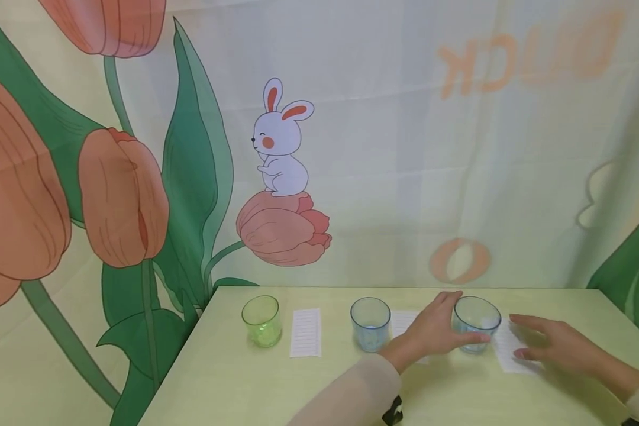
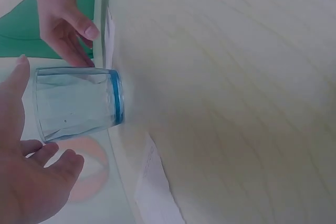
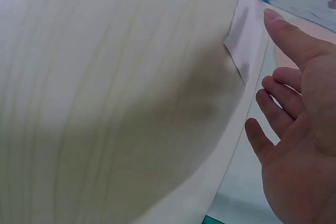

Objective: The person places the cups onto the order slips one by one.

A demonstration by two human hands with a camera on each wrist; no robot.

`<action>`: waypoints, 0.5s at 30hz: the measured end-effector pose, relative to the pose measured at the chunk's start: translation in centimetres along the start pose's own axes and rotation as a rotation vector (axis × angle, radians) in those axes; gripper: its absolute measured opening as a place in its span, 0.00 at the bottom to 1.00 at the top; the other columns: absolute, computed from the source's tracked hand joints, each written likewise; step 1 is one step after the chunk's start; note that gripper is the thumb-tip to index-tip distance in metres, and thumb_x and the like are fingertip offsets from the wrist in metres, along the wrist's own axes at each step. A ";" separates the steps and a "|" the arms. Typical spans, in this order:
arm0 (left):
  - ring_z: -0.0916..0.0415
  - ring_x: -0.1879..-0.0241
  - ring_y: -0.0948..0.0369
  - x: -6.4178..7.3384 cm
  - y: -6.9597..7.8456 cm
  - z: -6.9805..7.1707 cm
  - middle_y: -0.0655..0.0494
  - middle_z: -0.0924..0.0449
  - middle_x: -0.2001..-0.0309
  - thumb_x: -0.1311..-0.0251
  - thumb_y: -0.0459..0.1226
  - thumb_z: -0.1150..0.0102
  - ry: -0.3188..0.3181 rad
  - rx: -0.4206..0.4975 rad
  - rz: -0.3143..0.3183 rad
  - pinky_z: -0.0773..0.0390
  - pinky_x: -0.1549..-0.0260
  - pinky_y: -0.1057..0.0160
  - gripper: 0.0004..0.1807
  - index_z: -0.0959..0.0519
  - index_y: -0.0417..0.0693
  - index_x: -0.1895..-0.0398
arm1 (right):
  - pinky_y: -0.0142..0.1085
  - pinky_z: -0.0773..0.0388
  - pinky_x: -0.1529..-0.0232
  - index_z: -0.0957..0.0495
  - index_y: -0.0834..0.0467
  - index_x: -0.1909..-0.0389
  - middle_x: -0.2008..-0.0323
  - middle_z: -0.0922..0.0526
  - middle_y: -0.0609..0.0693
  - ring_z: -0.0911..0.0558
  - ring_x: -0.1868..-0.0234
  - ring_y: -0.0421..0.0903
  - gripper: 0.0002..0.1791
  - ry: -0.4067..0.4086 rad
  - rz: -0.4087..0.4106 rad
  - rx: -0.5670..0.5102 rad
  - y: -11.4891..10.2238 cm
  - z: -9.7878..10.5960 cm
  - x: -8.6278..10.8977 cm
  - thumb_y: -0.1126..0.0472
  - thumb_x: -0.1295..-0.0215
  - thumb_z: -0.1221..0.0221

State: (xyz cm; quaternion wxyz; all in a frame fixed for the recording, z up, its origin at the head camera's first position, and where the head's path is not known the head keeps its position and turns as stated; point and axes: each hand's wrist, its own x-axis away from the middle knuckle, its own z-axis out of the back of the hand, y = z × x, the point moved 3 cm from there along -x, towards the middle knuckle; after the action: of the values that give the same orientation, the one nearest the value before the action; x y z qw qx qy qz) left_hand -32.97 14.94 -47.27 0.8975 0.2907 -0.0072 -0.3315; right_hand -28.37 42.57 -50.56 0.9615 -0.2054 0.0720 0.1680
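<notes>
Three glass tumblers stand in a row: a green glass (image 1: pixel 262 322) at the left, a pale blue glass (image 1: pixel 370 324) in the middle, and another blue glass (image 1: pixel 476 319) at the right. My left hand (image 1: pixel 433 328) is spread around that right-hand glass, thumb in front and fingers behind its left side. The left wrist view shows the upright glass (image 2: pixel 79 103) between thumb and fingers, which are loosely parted. My right hand (image 1: pixel 570 349) hovers over the right side, fingers extended towards the glass and a paper strip. Nothing is in that hand (image 3: pixel 304 108) in the right wrist view.
Lined paper strips lie beside the glasses: one strip (image 1: pixel 306 332) right of the green glass, another strip (image 1: pixel 404 322) partly behind my left hand, and a third strip (image 1: pixel 513 349) by my right hand. A printed curtain (image 1: pixel 373 177) hangs behind the pale table (image 1: pixel 234 384).
</notes>
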 end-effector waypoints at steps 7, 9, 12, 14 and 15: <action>0.33 0.27 0.66 -0.5 0.1 -0.3 0.66 0.35 0.24 0.42 0.67 0.29 0.026 0.130 0.030 0.26 0.34 0.63 0.53 0.37 0.56 0.18 | 0.48 0.24 0.36 0.26 0.67 0.29 0.32 0.23 0.68 0.25 0.33 0.72 0.48 -0.014 -0.016 0.030 0.5 0.0 0.3 0.42 0.43 0.23; 0.33 0.28 0.66 -0.6 0.0 -0.5 0.66 0.33 0.25 0.43 0.66 0.28 0.036 0.138 0.033 0.26 0.35 0.64 0.52 0.35 0.55 0.20 | 0.56 0.25 0.37 0.27 0.67 0.28 0.32 0.24 0.68 0.26 0.33 0.73 0.49 -0.026 -0.020 0.027 0.6 0.0 0.4 0.41 0.43 0.24; 0.30 0.32 0.68 -0.7 -0.2 -0.8 0.67 0.30 0.28 0.43 0.65 0.26 0.053 0.146 0.035 0.25 0.37 0.66 0.50 0.32 0.55 0.22 | 0.44 0.25 0.35 0.26 0.66 0.28 0.32 0.23 0.67 0.25 0.33 0.72 0.50 -0.034 -0.014 0.032 0.9 -0.2 0.7 0.39 0.43 0.24; 0.28 0.35 0.69 -0.7 -0.3 -0.9 0.67 0.28 0.30 0.43 0.64 0.25 0.065 0.148 0.035 0.25 0.39 0.68 0.48 0.30 0.55 0.24 | 0.24 0.32 0.38 0.25 0.65 0.28 0.32 0.22 0.65 0.25 0.33 0.71 0.49 -0.034 -0.009 0.032 1.2 -0.5 0.9 0.38 0.43 0.24; 0.28 0.36 0.70 -0.7 -0.3 -1.0 0.67 0.28 0.30 0.43 0.63 0.25 0.070 0.150 0.034 0.24 0.40 0.69 0.47 0.30 0.55 0.24 | 0.17 0.38 0.41 0.25 0.64 0.29 0.32 0.22 0.65 0.25 0.33 0.71 0.49 -0.031 -0.006 0.034 1.3 -0.6 1.0 0.38 0.43 0.24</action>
State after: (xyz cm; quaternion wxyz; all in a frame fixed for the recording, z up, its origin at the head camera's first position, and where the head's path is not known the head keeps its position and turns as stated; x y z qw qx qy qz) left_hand -33.49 15.67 -48.11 0.8784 0.3684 -0.0055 -0.3043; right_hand -27.92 43.73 -51.80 0.9663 -0.1867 0.0591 0.1671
